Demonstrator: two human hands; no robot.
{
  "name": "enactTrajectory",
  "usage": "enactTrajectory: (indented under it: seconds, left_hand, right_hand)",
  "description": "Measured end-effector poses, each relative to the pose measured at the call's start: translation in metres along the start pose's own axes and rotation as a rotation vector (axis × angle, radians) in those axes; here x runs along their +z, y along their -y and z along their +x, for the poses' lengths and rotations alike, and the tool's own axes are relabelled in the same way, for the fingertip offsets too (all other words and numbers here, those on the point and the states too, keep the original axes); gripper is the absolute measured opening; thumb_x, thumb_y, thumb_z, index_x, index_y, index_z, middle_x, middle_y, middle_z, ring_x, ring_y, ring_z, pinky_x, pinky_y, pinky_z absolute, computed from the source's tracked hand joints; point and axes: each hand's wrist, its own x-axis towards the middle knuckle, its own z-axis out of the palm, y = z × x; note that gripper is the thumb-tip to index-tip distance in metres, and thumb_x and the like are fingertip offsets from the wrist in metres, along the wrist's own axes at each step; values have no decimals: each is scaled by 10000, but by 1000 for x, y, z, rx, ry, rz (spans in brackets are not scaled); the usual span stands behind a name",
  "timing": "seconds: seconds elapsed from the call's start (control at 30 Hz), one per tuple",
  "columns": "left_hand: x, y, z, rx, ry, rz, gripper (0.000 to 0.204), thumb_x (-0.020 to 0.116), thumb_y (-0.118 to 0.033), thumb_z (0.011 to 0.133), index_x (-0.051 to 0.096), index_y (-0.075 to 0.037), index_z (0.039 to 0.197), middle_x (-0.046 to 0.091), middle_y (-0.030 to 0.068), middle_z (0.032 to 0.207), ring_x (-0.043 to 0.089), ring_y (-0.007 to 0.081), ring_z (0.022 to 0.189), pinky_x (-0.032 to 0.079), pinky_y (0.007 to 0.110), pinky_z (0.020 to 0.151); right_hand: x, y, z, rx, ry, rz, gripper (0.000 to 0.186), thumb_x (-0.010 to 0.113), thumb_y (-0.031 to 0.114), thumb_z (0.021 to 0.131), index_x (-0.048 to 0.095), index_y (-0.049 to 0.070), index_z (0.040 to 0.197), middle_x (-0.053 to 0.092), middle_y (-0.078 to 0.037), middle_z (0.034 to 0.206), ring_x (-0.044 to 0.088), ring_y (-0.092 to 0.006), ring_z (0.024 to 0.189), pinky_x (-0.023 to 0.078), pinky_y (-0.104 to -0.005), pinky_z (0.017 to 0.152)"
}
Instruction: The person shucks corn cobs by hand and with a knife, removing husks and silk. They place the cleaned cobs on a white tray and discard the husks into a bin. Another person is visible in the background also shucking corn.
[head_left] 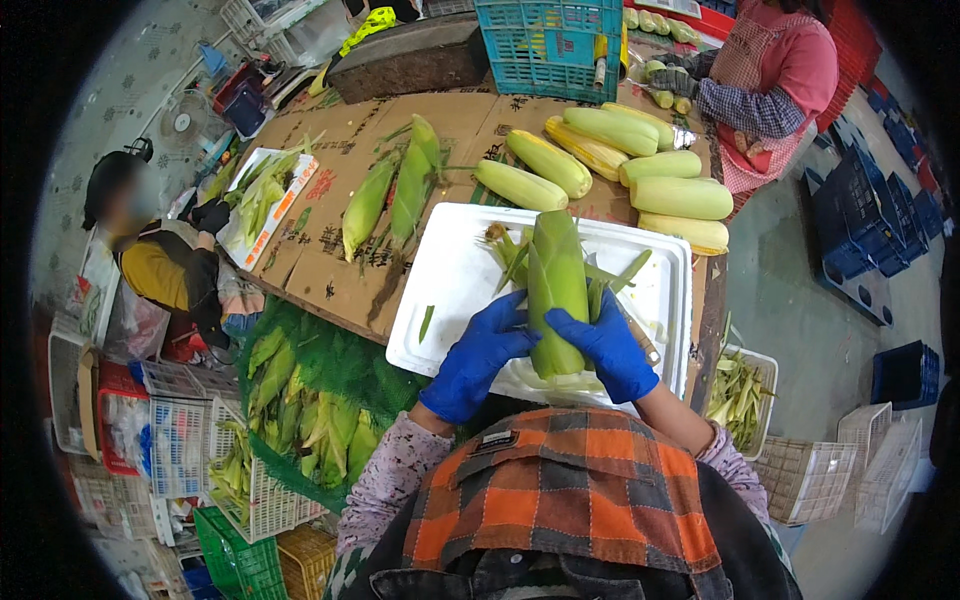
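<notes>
Nearest you is the green-husked ear (557,275), raised over the white tray (455,262). Your left grip (482,352) is closed on its left side and your right grip (612,350) on its right, both toward the near end — a steady hold, I judge, as long as the two press opposite each other. The leaves look smooth, so firm, even pressure should serve better than a hard squeeze.

Mind the knife (643,343) beside your right grip; much of it is hidden, and I cannot tell whether your fingers touch it. Know where its edge points before you turn the ear. Leaf scraps (632,268) lie in the tray around the ear, and nudging them aside would likely give it a flatter rest.

Past the tray's far rim, on the cardboard-covered counter (460,118), pale ears (683,198) lie grouped to the right and two husked ears (414,185) to the left — near enough to knock with a wide swing. Farther off stands the teal crate (550,45).
</notes>
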Motion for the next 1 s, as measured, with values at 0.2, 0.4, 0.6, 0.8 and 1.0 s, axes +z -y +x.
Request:
enactTrajectory:
  seconds: [0.2, 0.4, 0.6, 0.8, 1.0]
  left_hand:
    - [-5, 7, 14, 89, -8, 109, 489, 625, -39, 813, 517, 60, 1280, 631, 131, 1160, 615, 197, 1055, 510, 303, 906]
    - [-8, 1, 3, 130, -86, 76, 425, 619, -46, 826, 545, 57, 1232, 644, 103, 1117, 619, 181, 1009, 494, 298, 901]
    - [-10, 7, 8, 71, -80, 94, 352, 623, -64, 868, 569, 54, 1196, 644, 100, 1090, 614, 170, 989, 487, 296, 889]
    - [-18, 23, 22, 42, -221, 425, 400, 647, -91, 870, 561, 24, 1243, 631, 110, 1143, 612, 187, 1006, 486, 316, 888]
    - [16, 18, 12, 813, -583, 1108, 546, 742, -212, 829, 523, -14, 1288, 591, 170, 1104, 576, 301, 965, 477, 354, 847]
  right_hand:
    - [6, -3, -3, -319, -9, -524, 996, 865, 205, 729, 253, 43, 1498, 403, -139, 1443, 454, -237, 1289, 421, -358, 1057]
    - [9, 9, -10, 40, 87, -73, 798, 776, 162, 831, 322, 36, 1475, 522, -108, 1358, 539, -184, 1196, 457, -323, 997]
    - [9, 19, -12, 215, 2, 215, 637, 715, 211, 893, 397, 20, 1411, 570, -119, 1288, 598, -195, 1123, 510, -316, 928]
    - [-20, -21, 0, 259, -129, 701, 499, 602, 333, 962, 501, 38, 1350, 612, -153, 1247, 648, -238, 1048, 549, -350, 876]
    - [-13, -3, 4, 211, 25, 795, 549, 506, 441, 993, 493, 35, 1362, 612, -170, 1252, 618, -265, 1119, 504, -372, 968]
